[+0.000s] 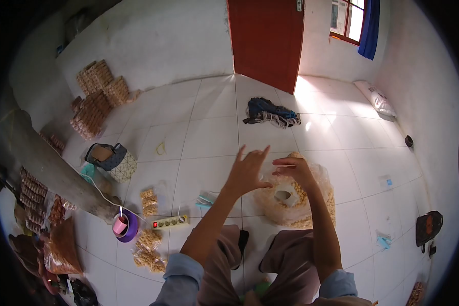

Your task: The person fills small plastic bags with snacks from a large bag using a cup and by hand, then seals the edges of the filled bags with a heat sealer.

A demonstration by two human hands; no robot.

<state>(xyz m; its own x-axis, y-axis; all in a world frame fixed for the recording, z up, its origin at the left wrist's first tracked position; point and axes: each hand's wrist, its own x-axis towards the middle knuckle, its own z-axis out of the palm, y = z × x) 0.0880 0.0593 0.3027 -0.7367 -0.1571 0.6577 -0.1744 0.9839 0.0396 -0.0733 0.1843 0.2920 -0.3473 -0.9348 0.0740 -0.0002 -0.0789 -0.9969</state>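
Both hands are raised in front of the body, over the near part of the tiled floor. My left hand has its fingers spread, with nothing between them. Just right of it, my right hand is held with its fingers bent toward the left and apart, and nothing shows in it. Beneath and behind my right hand lies a large clear plastic bag of light brown snack pieces. A pale round object shows at the bag's opening.
Left of my legs are a power strip, small filled packets and a purple bowl with a pink cup. A patterned bag stands beside a pillar. Dark cloth lies near the red door.
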